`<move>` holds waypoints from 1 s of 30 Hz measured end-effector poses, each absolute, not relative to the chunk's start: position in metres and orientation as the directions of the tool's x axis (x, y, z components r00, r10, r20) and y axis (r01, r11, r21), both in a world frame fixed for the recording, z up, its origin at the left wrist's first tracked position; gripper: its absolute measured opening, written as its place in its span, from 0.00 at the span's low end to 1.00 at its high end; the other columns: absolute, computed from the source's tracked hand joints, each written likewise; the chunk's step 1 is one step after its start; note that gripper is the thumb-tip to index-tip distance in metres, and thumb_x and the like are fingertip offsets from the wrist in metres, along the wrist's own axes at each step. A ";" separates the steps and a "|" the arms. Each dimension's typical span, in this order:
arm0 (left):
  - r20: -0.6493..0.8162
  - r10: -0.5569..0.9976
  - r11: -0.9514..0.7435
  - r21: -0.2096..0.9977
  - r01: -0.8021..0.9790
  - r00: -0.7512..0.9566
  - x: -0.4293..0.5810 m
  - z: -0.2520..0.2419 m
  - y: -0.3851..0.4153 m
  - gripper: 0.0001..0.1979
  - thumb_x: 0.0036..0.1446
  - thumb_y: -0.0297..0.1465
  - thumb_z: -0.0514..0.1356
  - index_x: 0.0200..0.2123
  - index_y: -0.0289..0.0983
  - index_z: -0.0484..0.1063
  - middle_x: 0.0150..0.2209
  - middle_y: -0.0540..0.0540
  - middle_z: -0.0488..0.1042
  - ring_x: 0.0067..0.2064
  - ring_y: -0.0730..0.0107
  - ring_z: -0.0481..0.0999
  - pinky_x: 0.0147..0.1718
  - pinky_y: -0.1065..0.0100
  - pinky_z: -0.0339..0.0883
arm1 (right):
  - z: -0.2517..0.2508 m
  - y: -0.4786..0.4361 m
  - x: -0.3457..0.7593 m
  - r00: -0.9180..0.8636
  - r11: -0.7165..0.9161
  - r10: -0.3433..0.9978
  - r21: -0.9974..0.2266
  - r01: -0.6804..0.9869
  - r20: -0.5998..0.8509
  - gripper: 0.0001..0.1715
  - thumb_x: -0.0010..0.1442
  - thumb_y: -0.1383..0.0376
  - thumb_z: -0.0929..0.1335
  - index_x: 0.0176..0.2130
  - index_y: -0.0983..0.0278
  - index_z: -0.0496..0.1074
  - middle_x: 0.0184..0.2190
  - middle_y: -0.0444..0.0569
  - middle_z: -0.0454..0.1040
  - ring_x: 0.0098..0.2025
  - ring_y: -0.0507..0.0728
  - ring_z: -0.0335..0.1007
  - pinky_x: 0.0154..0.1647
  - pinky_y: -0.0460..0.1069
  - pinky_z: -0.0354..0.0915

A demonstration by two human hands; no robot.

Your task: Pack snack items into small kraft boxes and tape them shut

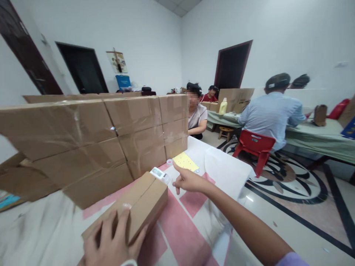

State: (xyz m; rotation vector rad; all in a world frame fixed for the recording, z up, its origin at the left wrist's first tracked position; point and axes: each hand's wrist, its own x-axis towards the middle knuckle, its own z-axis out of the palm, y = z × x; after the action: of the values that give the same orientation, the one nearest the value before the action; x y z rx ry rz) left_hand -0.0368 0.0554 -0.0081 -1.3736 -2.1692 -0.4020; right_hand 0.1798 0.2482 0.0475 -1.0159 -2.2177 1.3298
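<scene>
A closed brown cardboard box [144,192] lies slantwise on the table, with a small shiny patch on its top seam. My left hand [111,236] grips its near end, fingers spread over the top and thumb along the right side. Past the box's far end, my right hand [190,180] hovers over the table with one digit stretched out and the others bent, apart from it. Nothing shows between them. Just beyond that hand lies a yellow sheet [185,162] with small dark dots. A small white printed item [159,173] sits against the box's far end.
Stacked, taped cardboard boxes [141,136] form a wall along the table's left and back. A small white ring [169,162] lies by the yellow sheet. One person [197,114] sits behind the stack; another [270,111] sits right on a red chair [255,146].
</scene>
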 end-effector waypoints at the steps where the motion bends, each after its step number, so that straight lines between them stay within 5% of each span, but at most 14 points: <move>1: 0.539 0.761 0.449 -0.038 0.893 -0.360 -0.033 0.000 0.055 0.28 0.64 0.49 0.49 0.62 0.43 0.67 0.59 0.43 0.73 0.58 0.47 0.67 0.35 0.57 0.69 | 0.058 0.245 0.178 -0.681 0.304 0.731 -0.869 0.390 -0.049 0.56 0.63 0.66 0.69 0.75 0.69 0.34 0.28 0.42 0.81 0.24 0.50 0.63 0.28 0.44 0.59; 6: 0.372 0.784 0.514 0.056 0.856 -0.496 -0.015 0.028 0.063 0.23 0.63 0.47 0.56 0.58 0.47 0.70 0.61 0.45 0.70 0.59 0.50 0.64 0.41 0.55 0.70 | 0.098 0.237 0.151 -0.693 0.231 0.720 -0.932 0.279 -0.029 0.50 0.66 0.66 0.66 0.74 0.74 0.38 0.24 0.43 0.77 0.18 0.48 0.51 0.19 0.44 0.47; 11: 0.284 0.757 0.560 0.180 0.809 -0.588 0.004 0.031 0.075 0.25 0.59 0.45 0.61 0.59 0.50 0.68 0.61 0.46 0.68 0.62 0.49 0.59 0.47 0.51 0.67 | 0.113 0.242 0.110 -0.728 0.066 0.661 -0.953 0.295 -0.179 0.48 0.68 0.68 0.66 0.74 0.75 0.37 0.22 0.43 0.75 0.14 0.47 0.46 0.15 0.44 0.42; 19: 0.253 0.774 0.519 0.271 0.811 -0.580 0.002 0.035 0.075 0.26 0.57 0.42 0.63 0.59 0.48 0.68 0.61 0.42 0.68 0.63 0.46 0.60 0.49 0.46 0.65 | 0.111 0.257 0.068 -0.683 0.029 0.673 -0.912 0.410 -0.285 0.41 0.69 0.72 0.64 0.72 0.75 0.43 0.21 0.44 0.75 0.14 0.46 0.48 0.14 0.42 0.42; 26: 0.254 0.763 0.495 0.361 0.790 -0.594 -0.001 0.034 0.075 0.28 0.57 0.41 0.64 0.60 0.48 0.68 0.63 0.44 0.69 0.64 0.47 0.60 0.51 0.43 0.64 | 0.104 0.246 0.069 -0.638 -0.069 0.721 -0.944 0.322 -0.270 0.35 0.68 0.73 0.61 0.70 0.72 0.48 0.18 0.41 0.72 0.11 0.46 0.44 0.13 0.41 0.43; 30: 0.239 0.770 0.484 0.385 0.786 -0.592 -0.002 0.033 0.074 0.28 0.57 0.42 0.64 0.61 0.50 0.68 0.64 0.48 0.68 0.66 0.49 0.59 0.52 0.43 0.63 | 0.104 0.239 0.074 -0.555 -0.086 0.747 -0.882 0.463 -0.365 0.34 0.65 0.77 0.59 0.69 0.75 0.50 0.15 0.41 0.70 0.10 0.47 0.43 0.13 0.42 0.41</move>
State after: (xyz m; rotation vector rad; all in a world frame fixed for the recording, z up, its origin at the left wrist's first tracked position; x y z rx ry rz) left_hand -0.0017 0.0743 0.0328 -1.4039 -2.6775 -0.7219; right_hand 0.0739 0.2390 0.1045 -1.3282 -1.9392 1.6913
